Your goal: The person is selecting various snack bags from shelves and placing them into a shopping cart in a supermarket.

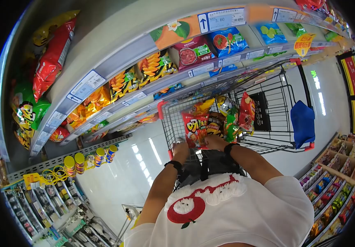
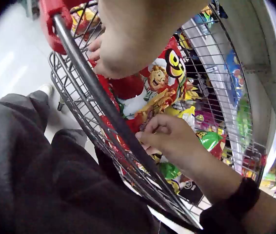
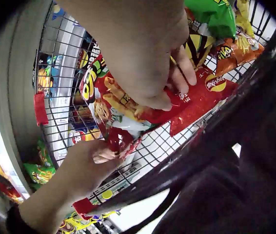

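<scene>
A red snack bag (image 1: 196, 126) with a cartoon figure and yellow fried snacks printed on it stands in the near end of the shopping cart (image 1: 273, 142). My left hand (image 1: 180, 150) pinches one near corner of this bag, clearest in the right wrist view, where the thumb and fingertips (image 3: 104, 155) meet on its red edge. The right hand (image 1: 216, 143) grips the opposite near corner; in the left wrist view its curled fingers (image 2: 152, 131) sit at the bag's edge. Beside it lie a dark bag (image 1: 216, 122), a green bag (image 1: 231, 125) and another red bag (image 1: 247, 110).
Shelves with price labels (image 1: 226, 19) and chip bags (image 1: 157, 68) run along the cart's far side. A blue cloth-like item (image 1: 303, 123) hangs at the cart's right end. Yellow-lidded cans (image 1: 80, 158) stand at left, and a snack rack (image 1: 329, 197) at lower right.
</scene>
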### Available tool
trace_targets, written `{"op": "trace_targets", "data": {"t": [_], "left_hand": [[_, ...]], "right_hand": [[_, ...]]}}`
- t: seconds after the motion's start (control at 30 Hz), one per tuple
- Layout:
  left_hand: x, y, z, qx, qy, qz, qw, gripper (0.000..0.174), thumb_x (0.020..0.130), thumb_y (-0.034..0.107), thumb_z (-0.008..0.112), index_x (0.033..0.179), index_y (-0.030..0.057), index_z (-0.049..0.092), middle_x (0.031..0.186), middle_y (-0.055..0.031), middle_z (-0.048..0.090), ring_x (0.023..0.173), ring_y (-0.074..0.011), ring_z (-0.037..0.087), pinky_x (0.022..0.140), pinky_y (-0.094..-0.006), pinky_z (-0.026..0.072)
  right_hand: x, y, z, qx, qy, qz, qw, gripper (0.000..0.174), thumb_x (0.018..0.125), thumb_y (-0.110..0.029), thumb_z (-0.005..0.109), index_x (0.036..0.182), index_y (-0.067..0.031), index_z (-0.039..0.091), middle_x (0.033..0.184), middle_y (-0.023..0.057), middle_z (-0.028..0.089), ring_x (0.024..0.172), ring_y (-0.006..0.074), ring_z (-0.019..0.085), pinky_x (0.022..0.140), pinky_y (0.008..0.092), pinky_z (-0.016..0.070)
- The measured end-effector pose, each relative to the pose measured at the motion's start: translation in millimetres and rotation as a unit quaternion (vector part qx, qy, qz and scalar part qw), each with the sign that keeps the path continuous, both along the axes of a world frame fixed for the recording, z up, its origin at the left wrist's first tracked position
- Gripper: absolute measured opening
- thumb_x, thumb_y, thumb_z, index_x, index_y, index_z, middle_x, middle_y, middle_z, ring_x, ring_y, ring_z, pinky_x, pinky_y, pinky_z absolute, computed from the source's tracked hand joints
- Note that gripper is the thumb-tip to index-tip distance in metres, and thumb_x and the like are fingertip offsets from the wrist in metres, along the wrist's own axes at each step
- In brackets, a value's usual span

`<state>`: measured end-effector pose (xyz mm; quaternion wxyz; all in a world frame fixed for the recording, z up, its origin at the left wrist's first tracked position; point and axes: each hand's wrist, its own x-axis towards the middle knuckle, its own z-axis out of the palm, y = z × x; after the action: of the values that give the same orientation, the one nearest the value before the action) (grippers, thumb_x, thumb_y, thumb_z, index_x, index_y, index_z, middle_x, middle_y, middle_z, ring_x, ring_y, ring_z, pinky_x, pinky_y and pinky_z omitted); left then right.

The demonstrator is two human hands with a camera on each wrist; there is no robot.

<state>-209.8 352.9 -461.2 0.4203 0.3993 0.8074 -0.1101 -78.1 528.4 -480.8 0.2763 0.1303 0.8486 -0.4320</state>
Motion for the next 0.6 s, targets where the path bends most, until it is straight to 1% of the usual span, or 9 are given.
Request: {"op": "trace_targets", "data": {"t": [0.03,0.13,0.17,0.23,0.33,0.37,0.47,0.57,0.6], "left_hand": [[2.1,0.7,-1.1,0.011,-0.003,0.020,1.000,0.023,0.079,0.014,0.054,0.094,0.0022,0.066,0.102,-0.0175,0.064,0.096,-0.0326,0.062,0.086,-0.0436,0.0469],[15.7,-12.7,-33.0,0.034,-0.015,0.049,0.998,0.026,0.080,0.020,0.055,0.096,0.0033,0.066,0.101,-0.0175,0.064,0.096,-0.0329,0.062,0.082,-0.0423,0.0485],[20.6,-21.2,-58.2,0.029,-0.025,0.040,0.998,0.028,0.080,0.025,0.056,0.096,0.0043,0.066,0.099,-0.0167,0.065,0.094,-0.0325,0.062,0.081,-0.0437,0.0478],[2.4,-10.5,-55.3,0.021,-0.084,0.023,0.996,0.035,0.080,0.033,0.057,0.099,0.0050,0.065,0.100,-0.0164,0.065,0.094,-0.0328,0.062,0.080,-0.0450,0.0474],[-47.3,19.3,19.6,0.028,-0.220,-0.020,0.975,0.058,0.079,0.050,0.057,0.114,0.0048,0.057,0.115,-0.0201,0.057,0.099,-0.0346,0.058,0.082,-0.0424,0.0470],[-63.1,26.5,50.5,0.040,-0.177,0.023,0.983,0.056,0.080,0.047,0.058,0.117,0.0057,0.054,0.114,-0.0204,0.057,0.099,-0.0325,0.058,0.083,-0.0418,0.0456],[-114.7,31.9,147.3,0.319,-0.121,0.051,0.939,0.042,0.082,0.032,0.062,0.114,0.0050,0.055,0.107,-0.0175,0.060,0.099,-0.0305,0.058,0.083,-0.0378,0.0459],[-146.7,23.7,269.1,0.507,-0.114,0.101,0.848,0.033,0.079,0.018,0.065,0.109,0.0041,0.057,0.101,-0.0156,0.061,0.098,-0.0295,0.058,0.082,-0.0358,0.0468],[-155.7,13.6,304.2,0.560,-0.061,0.071,0.823,0.032,0.078,0.014,0.066,0.107,0.0039,0.058,0.100,-0.0153,0.062,0.097,-0.0301,0.058,0.082,-0.0373,0.0466]], "right_hand": [[-5.6,5.9,10.2,-0.022,-0.038,0.000,0.999,0.016,0.069,-0.015,0.058,0.074,-0.0001,0.062,0.071,0.0194,0.061,0.069,0.0363,0.061,0.063,0.0447,0.0471],[3.0,7.3,-36.9,0.002,0.079,0.001,0.997,0.019,0.069,-0.019,0.059,0.067,-0.0009,0.062,0.067,0.0206,0.060,0.065,0.0366,0.060,0.061,0.0443,0.0461],[0.2,13.0,-30.8,0.000,0.050,0.024,0.998,0.019,0.071,-0.021,0.059,0.070,-0.0027,0.062,0.072,0.0183,0.061,0.069,0.0338,0.061,0.063,0.0426,0.0464],[-8.5,25.9,-14.8,0.002,-0.008,0.074,0.997,0.019,0.076,-0.025,0.060,0.075,-0.0064,0.063,0.083,0.0135,0.064,0.078,0.0281,0.063,0.067,0.0394,0.0471],[-22.4,37.5,-24.1,0.029,0.053,0.060,0.996,0.026,0.075,-0.031,0.067,0.081,-0.0058,0.064,0.090,0.0121,0.065,0.085,0.0258,0.063,0.070,0.0368,0.0485],[-32.9,43.1,-9.1,0.022,0.035,0.043,0.998,0.027,0.076,-0.031,0.066,0.082,-0.0054,0.064,0.091,0.0119,0.065,0.085,0.0257,0.063,0.070,0.0363,0.0488],[-64.2,57.5,41.1,0.031,0.019,0.030,0.999,0.030,0.079,-0.030,0.064,0.092,-0.0036,0.063,0.095,0.0128,0.065,0.087,0.0265,0.063,0.073,0.0346,0.0496],[-100.2,51.8,140.3,0.091,0.242,0.048,0.965,0.030,0.079,-0.025,0.064,0.100,-0.0042,0.059,0.091,0.0158,0.064,0.082,0.0317,0.063,0.071,0.0384,0.0499],[-114.7,48.7,164.8,0.095,0.291,0.027,0.952,0.031,0.078,-0.028,0.063,0.101,-0.0081,0.058,0.088,0.0172,0.063,0.081,0.0361,0.061,0.071,0.0436,0.0487]]}}
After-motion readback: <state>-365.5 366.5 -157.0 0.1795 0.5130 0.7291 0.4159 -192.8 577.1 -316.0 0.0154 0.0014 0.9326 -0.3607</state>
